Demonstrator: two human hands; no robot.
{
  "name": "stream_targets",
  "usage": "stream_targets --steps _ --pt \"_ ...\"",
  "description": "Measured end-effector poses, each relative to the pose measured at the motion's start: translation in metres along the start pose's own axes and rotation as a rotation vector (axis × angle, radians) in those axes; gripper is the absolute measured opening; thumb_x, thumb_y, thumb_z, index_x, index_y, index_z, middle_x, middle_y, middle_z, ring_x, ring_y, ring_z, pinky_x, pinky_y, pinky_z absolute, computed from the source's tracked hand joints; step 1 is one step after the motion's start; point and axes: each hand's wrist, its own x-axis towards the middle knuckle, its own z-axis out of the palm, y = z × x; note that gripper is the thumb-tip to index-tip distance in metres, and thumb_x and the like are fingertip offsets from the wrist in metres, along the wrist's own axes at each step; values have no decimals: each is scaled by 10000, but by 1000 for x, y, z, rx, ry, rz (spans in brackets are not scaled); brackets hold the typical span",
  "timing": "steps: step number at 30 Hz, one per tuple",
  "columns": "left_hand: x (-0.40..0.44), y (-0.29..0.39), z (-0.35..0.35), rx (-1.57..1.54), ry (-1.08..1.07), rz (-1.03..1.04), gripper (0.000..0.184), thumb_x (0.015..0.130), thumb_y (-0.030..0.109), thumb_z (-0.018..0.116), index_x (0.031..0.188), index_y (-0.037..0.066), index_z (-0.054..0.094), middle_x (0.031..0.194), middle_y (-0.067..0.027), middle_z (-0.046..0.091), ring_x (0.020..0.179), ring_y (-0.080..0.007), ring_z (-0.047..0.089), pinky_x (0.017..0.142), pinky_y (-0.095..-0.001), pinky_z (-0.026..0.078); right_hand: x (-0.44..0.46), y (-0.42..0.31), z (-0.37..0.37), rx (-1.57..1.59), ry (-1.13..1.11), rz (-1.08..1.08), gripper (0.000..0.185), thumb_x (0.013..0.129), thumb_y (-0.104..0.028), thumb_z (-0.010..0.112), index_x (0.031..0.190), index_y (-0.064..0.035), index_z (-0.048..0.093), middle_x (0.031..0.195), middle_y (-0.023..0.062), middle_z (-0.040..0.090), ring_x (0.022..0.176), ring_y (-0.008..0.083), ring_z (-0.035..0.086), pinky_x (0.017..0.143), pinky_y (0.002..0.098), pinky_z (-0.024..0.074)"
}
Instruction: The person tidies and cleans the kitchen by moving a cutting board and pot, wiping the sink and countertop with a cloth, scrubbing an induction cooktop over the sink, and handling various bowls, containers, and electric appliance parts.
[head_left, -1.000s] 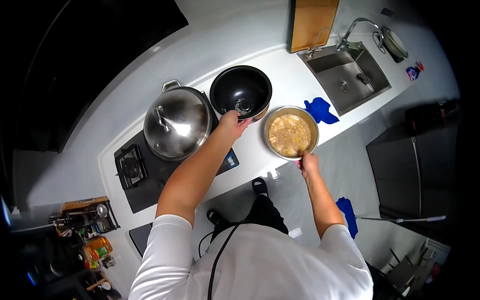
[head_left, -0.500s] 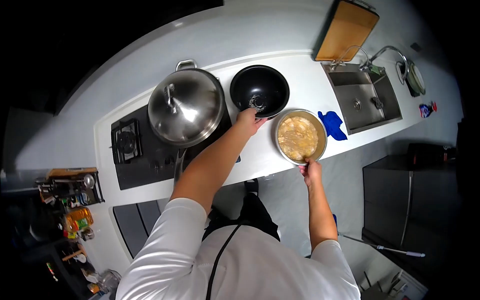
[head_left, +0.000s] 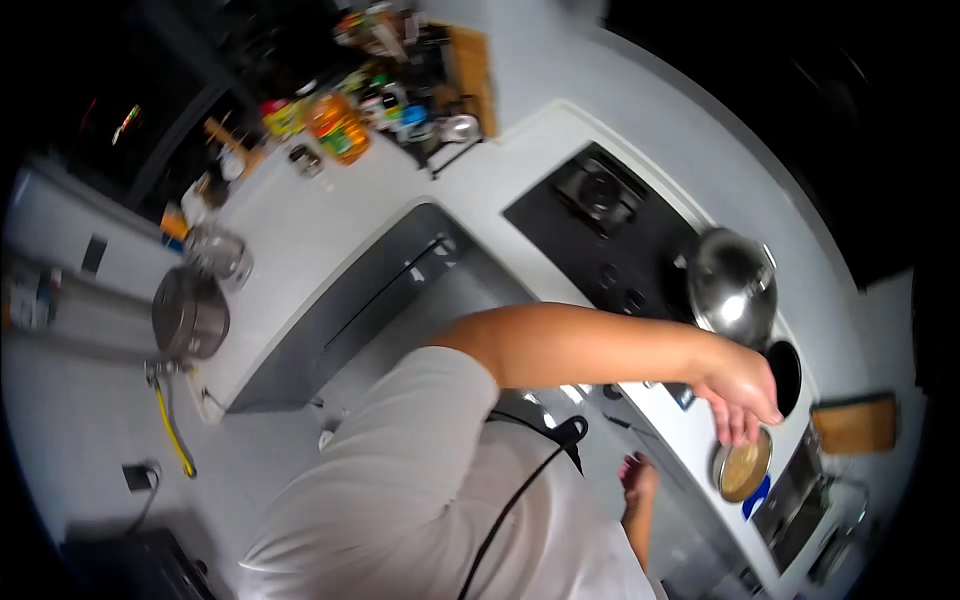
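Observation:
My left hand (head_left: 738, 390) hangs over the counter beside the black bowl (head_left: 786, 378), its fingers loose and pointing down towards the metal bowl (head_left: 722, 478). It appears to hold nothing. Pale brownish food in liquid (head_left: 745, 468) fills the metal bowl. My right hand (head_left: 637, 478) is low in front of the counter edge, away from the bowls, with its fingers slightly bent and apart. The black bowl is partly hidden by my left hand. A large pan with a domed steel lid (head_left: 733, 285) stands on the stove (head_left: 610, 235).
Beyond the metal bowl are a blue cloth (head_left: 757, 497), a sink (head_left: 790, 515) and a cutting board (head_left: 855, 424). An oil bottle (head_left: 338, 130), a jar (head_left: 305, 160) and a dark pot (head_left: 190, 312) stand on the other counter arm (head_left: 300, 235).
The view has swung left, bringing the other counter into sight. Both hands have let go: my left of the black bowl, my right of the metal bowl, dropping towards my body.

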Motion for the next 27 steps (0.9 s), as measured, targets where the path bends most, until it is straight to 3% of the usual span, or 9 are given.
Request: stream_targets --steps 4,7,10,14,16,18,22,24,27 --pt "-203 -19 -52 -8 575 25 546 962 364 662 1308 -41 545 1143 -199 648 968 -287 675 807 -404 597 -45 -18 204 -311 -299 -63 287 990 -194 586 1197 4 579 977 155 696 642 197 657 539 290 537" --pt "-332 -72 -97 -7 1084 -155 563 946 416 672 1319 10 562 1139 -145 641 950 -242 652 809 -386 594 -65 -37 324 -554 -514 -181 260 992 -175 595 1177 8 592 972 137 697 638 180 657 550 281 540" --pt "-445 -104 -106 -213 1382 -129 534 947 391 674 1282 -10 564 1146 -158 632 955 -253 651 817 -402 592 -77 -54 416 -775 -678 -385 298 970 -177 644 1195 15 605 971 114 688 748 179 671 662 289 543" --pt "-540 -133 -126 -436 1613 115 480 956 339 673 1251 -17 541 1129 -166 637 948 -266 663 832 -402 592 -75 -80 539 -1038 -880 -664 359 941 -200 688 1221 17 624 1010 126 708 830 204 687 759 321 557" --pt "-571 -143 -138 -497 1689 192 444 958 323 674 1230 -2 543 1110 -158 644 936 -263 669 827 -400 593 -91 -95 608 -1100 -949 -966 377 938 -215 690 1246 -5 632 1046 138 721 877 224 699 833 341 555" --pt "-592 -145 -143 -576 1710 199 401 960 312 671 1201 14 552 1091 -146 651 926 -252 671 825 -398 592 -125 -119 682 -1147 -991 -1022 359 939 -223 686 1230 -17 645 1056 147 726 917 251 703 871 355 551" --pt "-642 -144 -164 -746 1753 300 317 956 276 670 1153 46 577 1061 -128 664 933 -244 672 827 -396 583 -170 -155 844 -1123 -1133 -1288 304 900 -222 706 1140 -37 675 884 150 713 774 297 697 722 397 546" --pt "-670 -128 -185 -786 1809 365 303 956 271 669 1149 54 586 1060 -125 668 948 -251 670 838 -403 574 -174 -164 938 -1027 -1156 -1546 297 903 -202 701 1145 -36 657 833 149 688 745 323 666 684 389 526" --pt "-709 -99 -214 -803 1887 435 287 960 268 660 1152 64 596 1068 -121 673 971 -257 666 856 -410 560 -198 -172 1073 -924 -1007 -1850 370 918 -218 662 1214 -2 607 968 212 671 884 398 656 747 472 518"
